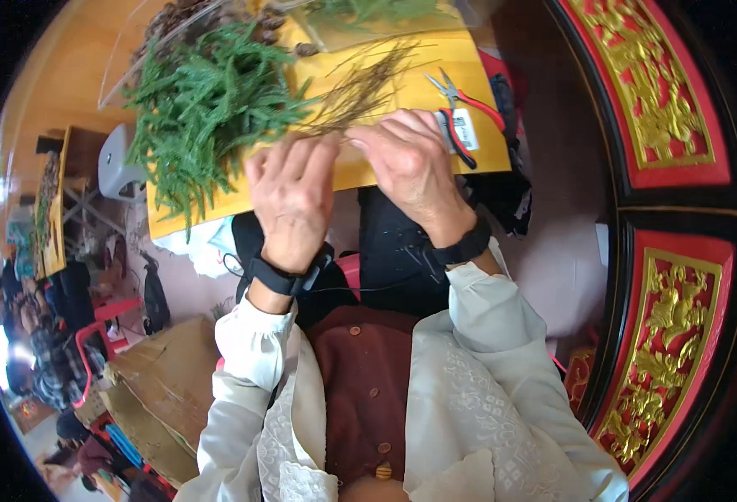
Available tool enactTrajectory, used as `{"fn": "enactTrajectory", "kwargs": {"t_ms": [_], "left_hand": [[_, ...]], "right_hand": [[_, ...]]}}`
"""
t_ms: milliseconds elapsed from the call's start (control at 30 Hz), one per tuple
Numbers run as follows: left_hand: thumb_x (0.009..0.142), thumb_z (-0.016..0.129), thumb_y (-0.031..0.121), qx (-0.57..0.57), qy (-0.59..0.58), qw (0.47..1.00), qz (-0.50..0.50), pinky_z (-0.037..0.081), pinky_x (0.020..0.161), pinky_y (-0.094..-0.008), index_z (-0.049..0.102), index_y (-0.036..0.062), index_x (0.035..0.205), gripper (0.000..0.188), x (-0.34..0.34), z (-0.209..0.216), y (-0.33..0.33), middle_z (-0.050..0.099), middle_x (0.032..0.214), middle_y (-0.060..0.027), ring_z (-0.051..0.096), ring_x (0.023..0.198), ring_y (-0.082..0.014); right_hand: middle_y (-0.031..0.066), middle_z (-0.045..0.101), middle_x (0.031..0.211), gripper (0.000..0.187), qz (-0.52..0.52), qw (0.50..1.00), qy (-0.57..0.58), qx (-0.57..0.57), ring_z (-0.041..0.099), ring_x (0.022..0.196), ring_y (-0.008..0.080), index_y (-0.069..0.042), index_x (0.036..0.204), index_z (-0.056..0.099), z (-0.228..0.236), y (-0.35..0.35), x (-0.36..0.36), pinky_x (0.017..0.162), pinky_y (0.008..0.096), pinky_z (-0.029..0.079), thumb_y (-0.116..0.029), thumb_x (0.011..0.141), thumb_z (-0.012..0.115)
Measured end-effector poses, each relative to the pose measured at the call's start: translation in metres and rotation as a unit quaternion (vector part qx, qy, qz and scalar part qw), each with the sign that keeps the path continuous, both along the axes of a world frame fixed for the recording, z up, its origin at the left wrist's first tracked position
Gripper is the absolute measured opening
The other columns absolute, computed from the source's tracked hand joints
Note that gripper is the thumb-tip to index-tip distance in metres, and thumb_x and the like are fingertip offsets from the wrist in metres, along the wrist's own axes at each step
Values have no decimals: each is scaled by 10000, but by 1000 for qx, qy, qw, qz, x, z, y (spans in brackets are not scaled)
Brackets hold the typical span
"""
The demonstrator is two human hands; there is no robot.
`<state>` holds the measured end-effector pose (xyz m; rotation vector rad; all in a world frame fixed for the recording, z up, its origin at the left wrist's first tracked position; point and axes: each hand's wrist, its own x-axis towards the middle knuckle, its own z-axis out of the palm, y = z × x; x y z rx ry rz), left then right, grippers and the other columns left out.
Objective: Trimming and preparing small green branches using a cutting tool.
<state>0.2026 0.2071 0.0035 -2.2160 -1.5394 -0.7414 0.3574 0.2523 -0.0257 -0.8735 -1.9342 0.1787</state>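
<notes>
Both my hands meet above the near edge of the yellow table (pixel 243 199), knuckles up and fingers curled. My left hand (pixel 293 184) is closed, its fingertips mostly hidden under it. My right hand (pixel 406 159) pinches with thumb and forefinger. A thin brown strand (pixel 343 139) seems to run between the two hands; its ends are hidden. Just beyond them lies a loose bundle of thin brown strands (pixel 364 88), like twigs or wire. Green artificial pine sprigs (pixel 209 109) are heaped to the left. Long-nose pliers (pixel 460 117) with red and black handles rest right of my right hand.
Pine cones (pixel 186 18) sit in a clear tray at the far left, and another clear container (pixel 368 29) holds greenery. A white label card (pixel 466 130) lies under the pliers. Red and gold carved panels (pixel 657 84) stand on the right. Cardboard (pixel 163 376) lies at lower left.
</notes>
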Motion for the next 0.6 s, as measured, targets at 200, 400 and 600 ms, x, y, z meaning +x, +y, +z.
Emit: {"fn": "enactTrajectory", "kwargs": {"t_ms": [200, 400, 600], "left_hand": [[745, 593, 47, -116, -94, 989, -15, 384, 614, -314, 647, 109, 989, 257, -77, 7, -23, 607, 755, -41, 589, 669, -214], [859, 607, 106, -226, -280, 933, -17, 466, 574, -350, 683, 66, 941, 119, -107, -1, -32, 648, 751, -127, 626, 642, -285], [925, 565, 118, -318, -371, 872, -16, 392, 504, -250, 662, 28, 985, 145, -88, -8, -28, 577, 639, -55, 501, 527, -118]], "right_hand": [[66, 643, 757, 122, 29, 999, -3, -21, 605, 744, 246, -56, 853, 678, 9, -15, -64, 708, 346, 427, -16, 739, 694], [72, 623, 750, 115, 97, 991, -17, -94, 585, 728, 252, -53, 860, 662, 8, -20, -82, 701, 344, 420, -18, 752, 682], [66, 631, 807, 127, 97, 992, -33, -74, 587, 743, 258, -70, 862, 652, 3, -15, -63, 701, 346, 420, -17, 749, 680]]}}
